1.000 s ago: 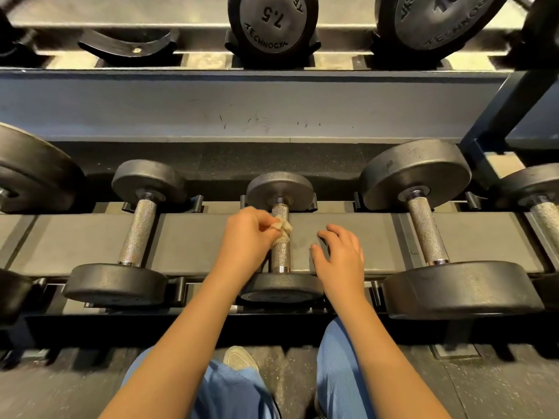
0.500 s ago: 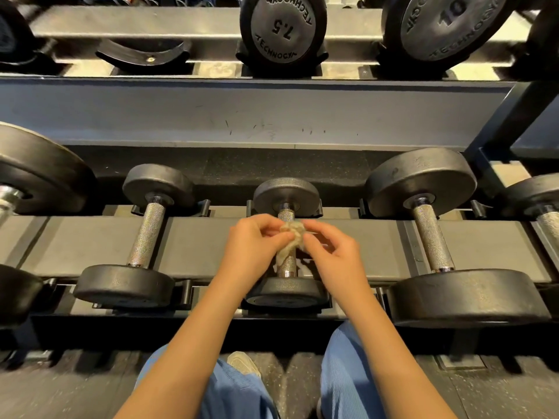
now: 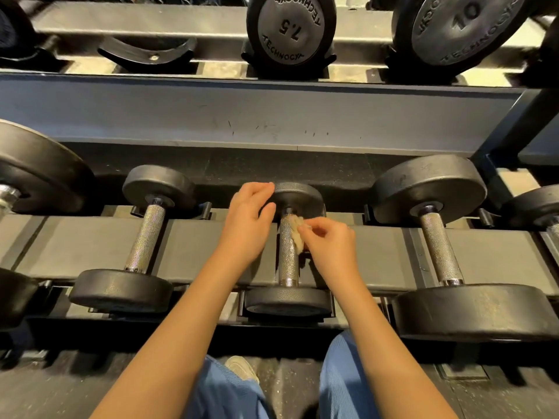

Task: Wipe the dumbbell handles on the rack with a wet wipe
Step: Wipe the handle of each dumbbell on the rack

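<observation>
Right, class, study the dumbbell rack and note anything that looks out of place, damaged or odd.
Two small things. On the upper shelf, the black cradle left of the 7.5 dumbbell sits empty. The grey rack beam below shows scratch marks. The lower dumbbells lie straight in their slots.

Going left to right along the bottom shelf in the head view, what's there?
Small black dumbbell with knurled steel handle → left hand → middle dumbbell's steel handle → right hand pinching crumpled wipe → big black dumbbell.
</observation>
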Tool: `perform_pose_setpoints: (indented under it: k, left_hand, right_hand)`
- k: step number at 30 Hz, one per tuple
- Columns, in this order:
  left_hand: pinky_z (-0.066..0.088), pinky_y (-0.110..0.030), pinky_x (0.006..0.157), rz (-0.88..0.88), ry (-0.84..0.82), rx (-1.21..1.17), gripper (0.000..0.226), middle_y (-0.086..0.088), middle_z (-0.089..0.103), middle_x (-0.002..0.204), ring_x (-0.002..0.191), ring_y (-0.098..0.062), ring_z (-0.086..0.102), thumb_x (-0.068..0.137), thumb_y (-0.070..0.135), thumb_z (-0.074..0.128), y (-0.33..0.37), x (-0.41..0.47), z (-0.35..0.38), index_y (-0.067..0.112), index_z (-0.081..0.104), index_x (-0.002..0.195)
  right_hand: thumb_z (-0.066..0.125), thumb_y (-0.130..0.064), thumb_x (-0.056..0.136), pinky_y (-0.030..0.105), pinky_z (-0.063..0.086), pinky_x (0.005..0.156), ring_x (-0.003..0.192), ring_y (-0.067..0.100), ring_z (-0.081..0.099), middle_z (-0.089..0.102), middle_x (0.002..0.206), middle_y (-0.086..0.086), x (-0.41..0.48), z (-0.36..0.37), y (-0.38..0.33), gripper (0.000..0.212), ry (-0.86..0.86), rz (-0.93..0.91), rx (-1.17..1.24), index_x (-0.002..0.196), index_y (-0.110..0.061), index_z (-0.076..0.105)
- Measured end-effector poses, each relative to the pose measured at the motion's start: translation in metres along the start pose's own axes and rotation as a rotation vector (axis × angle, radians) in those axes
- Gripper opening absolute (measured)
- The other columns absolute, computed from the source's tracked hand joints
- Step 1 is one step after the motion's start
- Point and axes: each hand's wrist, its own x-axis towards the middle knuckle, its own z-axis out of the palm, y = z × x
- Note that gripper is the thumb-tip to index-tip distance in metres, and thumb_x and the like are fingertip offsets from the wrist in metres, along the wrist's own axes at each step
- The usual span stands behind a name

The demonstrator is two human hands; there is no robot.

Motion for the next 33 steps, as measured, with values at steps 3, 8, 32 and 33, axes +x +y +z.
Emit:
perform_pose_setpoints:
  k: [3,8,32,33]
  left_hand:
    - [0.030,-0.022,0.104,0.012,0.010,-0.026,0.040,0.009,0.044,0.130,0.125,-0.007,0.039,0.098,0.017,0.048,-0.006,-0.001,0.002,0.016,0.047,0.138]
    - [0.030,-0.025,0.108,0.001,-0.001,-0.071,0.040,0.004,0.046,0.135,0.128,-0.009,0.039,0.098,0.018,0.048,-0.006,-0.001,0.000,0.016,0.047,0.138]
    - [0.032,-0.034,0.112,-0.032,-0.067,-0.161,0.041,0.004,0.044,0.137,0.130,-0.010,0.038,0.099,0.018,0.047,-0.011,-0.004,-0.004,0.019,0.044,0.140]
    - [0.032,-0.034,0.112,-0.030,-0.064,-0.163,0.041,0.005,0.044,0.137,0.129,-0.010,0.038,0.099,0.018,0.047,-0.011,-0.004,-0.003,0.019,0.045,0.140]
  right_hand:
    - [0.068,-0.019,0.086,0.016,0.051,0.069,0.073,0.000,0.063,0.067,0.076,-0.012,-0.017,-0.005,0.006,0.010,-0.072,0.041,0.085,0.092,-0.016,0.074]
    - [0.067,-0.026,0.086,0.015,0.049,0.070,0.077,0.000,0.061,0.069,0.085,-0.007,0.001,0.005,-0.005,0.014,0.040,-0.025,0.016,0.094,-0.016,0.074]
    - [0.071,-0.019,0.084,0.009,0.041,0.069,0.080,0.005,0.054,0.058,0.088,-0.005,0.000,0.002,-0.012,0.016,-0.027,-0.178,-0.170,0.098,-0.012,0.073]
    - [0.073,-0.017,0.082,0.007,0.039,0.066,0.074,0.002,0.052,0.057,0.083,-0.006,-0.008,-0.002,-0.010,0.015,-0.076,-0.178,-0.178,0.096,-0.013,0.074]
